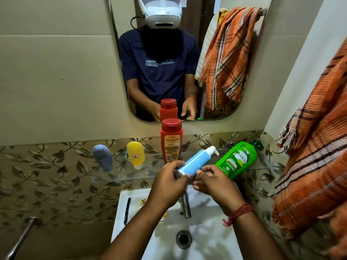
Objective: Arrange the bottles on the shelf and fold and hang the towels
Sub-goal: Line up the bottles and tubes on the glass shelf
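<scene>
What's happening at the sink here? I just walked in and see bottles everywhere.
A person is tidying the glass shelf. Both hands, left and right, hold the blue pump bottle tilted above the basin. The red bottle stands upright; the green bottle lies tilted beside it. An orange towel hangs at right.

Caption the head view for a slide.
Both hands, left hand and right hand, hold a blue pump bottle over the glass shelf.

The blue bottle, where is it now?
Head view, centre: both hands hold the blue bottle tilted over the shelf, between the red bottle and the green bottle.
</scene>
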The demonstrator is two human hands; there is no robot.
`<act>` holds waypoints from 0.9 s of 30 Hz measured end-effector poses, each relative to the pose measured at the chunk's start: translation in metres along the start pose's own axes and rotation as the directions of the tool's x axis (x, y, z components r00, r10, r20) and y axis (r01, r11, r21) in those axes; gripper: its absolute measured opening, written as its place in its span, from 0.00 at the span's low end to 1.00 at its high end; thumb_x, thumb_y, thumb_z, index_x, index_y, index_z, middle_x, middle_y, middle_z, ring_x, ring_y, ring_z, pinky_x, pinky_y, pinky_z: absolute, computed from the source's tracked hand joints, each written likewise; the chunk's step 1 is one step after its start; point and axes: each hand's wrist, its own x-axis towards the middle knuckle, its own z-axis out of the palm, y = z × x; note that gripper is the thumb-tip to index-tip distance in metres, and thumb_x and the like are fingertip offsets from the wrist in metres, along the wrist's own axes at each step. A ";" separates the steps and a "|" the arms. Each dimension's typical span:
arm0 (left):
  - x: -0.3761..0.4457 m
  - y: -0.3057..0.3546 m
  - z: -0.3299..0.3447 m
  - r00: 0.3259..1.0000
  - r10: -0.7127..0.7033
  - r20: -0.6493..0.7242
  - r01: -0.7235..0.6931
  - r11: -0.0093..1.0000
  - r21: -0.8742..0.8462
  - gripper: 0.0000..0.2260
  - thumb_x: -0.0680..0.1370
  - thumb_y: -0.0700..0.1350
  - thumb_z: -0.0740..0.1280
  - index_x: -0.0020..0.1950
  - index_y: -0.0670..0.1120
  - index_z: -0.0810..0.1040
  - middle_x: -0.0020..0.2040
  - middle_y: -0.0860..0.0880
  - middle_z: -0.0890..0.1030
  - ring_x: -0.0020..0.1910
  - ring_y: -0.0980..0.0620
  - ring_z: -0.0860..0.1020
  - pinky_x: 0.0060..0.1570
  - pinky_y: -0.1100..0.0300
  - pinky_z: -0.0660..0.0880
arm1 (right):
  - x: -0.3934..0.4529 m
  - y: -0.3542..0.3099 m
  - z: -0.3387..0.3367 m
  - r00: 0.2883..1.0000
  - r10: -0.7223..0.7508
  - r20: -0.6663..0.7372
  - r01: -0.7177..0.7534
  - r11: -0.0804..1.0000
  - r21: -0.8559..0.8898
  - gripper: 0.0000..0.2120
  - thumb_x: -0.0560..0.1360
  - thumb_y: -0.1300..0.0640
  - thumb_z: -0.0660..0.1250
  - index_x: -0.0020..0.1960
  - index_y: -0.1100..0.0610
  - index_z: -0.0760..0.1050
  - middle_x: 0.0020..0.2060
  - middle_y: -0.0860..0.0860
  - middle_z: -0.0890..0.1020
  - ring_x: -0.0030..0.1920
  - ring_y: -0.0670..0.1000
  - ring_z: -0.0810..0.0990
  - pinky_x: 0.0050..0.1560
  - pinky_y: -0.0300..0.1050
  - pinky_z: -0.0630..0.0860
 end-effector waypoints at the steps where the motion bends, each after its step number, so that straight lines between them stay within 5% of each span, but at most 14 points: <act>1: -0.007 -0.002 -0.002 0.999 0.002 -0.036 -0.004 0.999 -0.053 0.14 0.75 0.43 0.73 0.60 0.53 0.80 0.55 0.54 0.82 0.48 0.61 0.80 0.45 0.65 0.78 | -0.001 -0.001 0.000 1.000 -0.004 -0.007 0.004 0.999 0.051 0.07 0.80 0.63 0.65 0.57 0.62 0.70 0.46 0.63 0.80 0.40 0.55 0.82 0.39 0.44 0.83; 5: -0.030 -0.004 -0.006 0.991 0.079 -0.112 -0.092 0.989 -0.116 0.17 0.76 0.39 0.73 0.63 0.52 0.79 0.59 0.57 0.79 0.57 0.59 0.80 0.57 0.58 0.80 | -0.003 -0.010 0.000 0.999 -0.051 0.010 0.049 0.985 0.166 0.11 0.81 0.61 0.65 0.62 0.62 0.70 0.49 0.61 0.84 0.47 0.57 0.86 0.43 0.47 0.84; 9: -0.029 0.004 -0.004 0.982 0.176 -0.074 -0.182 0.979 -0.088 0.23 0.77 0.36 0.71 0.70 0.51 0.74 0.64 0.57 0.75 0.65 0.59 0.76 0.63 0.58 0.77 | 0.000 -0.024 -0.004 0.983 -0.185 0.017 0.185 0.983 0.010 0.15 0.77 0.59 0.70 0.61 0.60 0.73 0.52 0.57 0.85 0.52 0.52 0.85 0.45 0.46 0.82; 11: -0.020 0.012 -0.001 0.981 0.192 -0.039 -0.195 0.978 -0.076 0.25 0.78 0.37 0.70 0.73 0.52 0.72 0.67 0.57 0.74 0.66 0.62 0.73 0.63 0.61 0.76 | 0.003 -0.034 -0.008 0.972 -0.236 -0.001 0.236 0.972 -0.023 0.16 0.74 0.61 0.73 0.59 0.58 0.73 0.52 0.56 0.84 0.51 0.51 0.85 0.43 0.44 0.81; 15: 0.002 0.034 0.007 0.973 0.228 0.035 -0.227 0.974 -0.007 0.28 0.79 0.39 0.69 0.77 0.51 0.67 0.73 0.54 0.71 0.69 0.62 0.69 0.64 0.73 0.67 | 0.015 -0.053 -0.016 0.946 -0.322 -0.038 0.310 0.933 -0.183 0.18 0.71 0.63 0.76 0.58 0.58 0.74 0.49 0.55 0.84 0.49 0.52 0.85 0.52 0.55 0.82; 19: 0.023 0.054 0.017 0.979 0.178 0.096 -0.169 0.981 -0.090 0.30 0.80 0.38 0.66 0.80 0.52 0.62 0.75 0.51 0.71 0.72 0.56 0.70 0.71 0.53 0.70 | 0.025 -0.064 -0.022 0.905 -0.424 -0.044 0.378 0.846 -0.376 0.20 0.70 0.62 0.76 0.59 0.54 0.75 0.49 0.46 0.83 0.50 0.45 0.83 0.51 0.45 0.80; 27: 0.044 0.061 0.036 0.983 0.044 0.177 -0.009 0.982 -0.191 0.38 0.79 0.37 0.67 0.82 0.58 0.51 0.79 0.48 0.66 0.75 0.48 0.68 0.72 0.44 0.70 | 0.047 -0.069 -0.033 0.882 -0.470 0.021 0.387 0.699 -0.602 0.23 0.69 0.64 0.75 0.62 0.56 0.75 0.56 0.52 0.83 0.55 0.50 0.81 0.54 0.43 0.75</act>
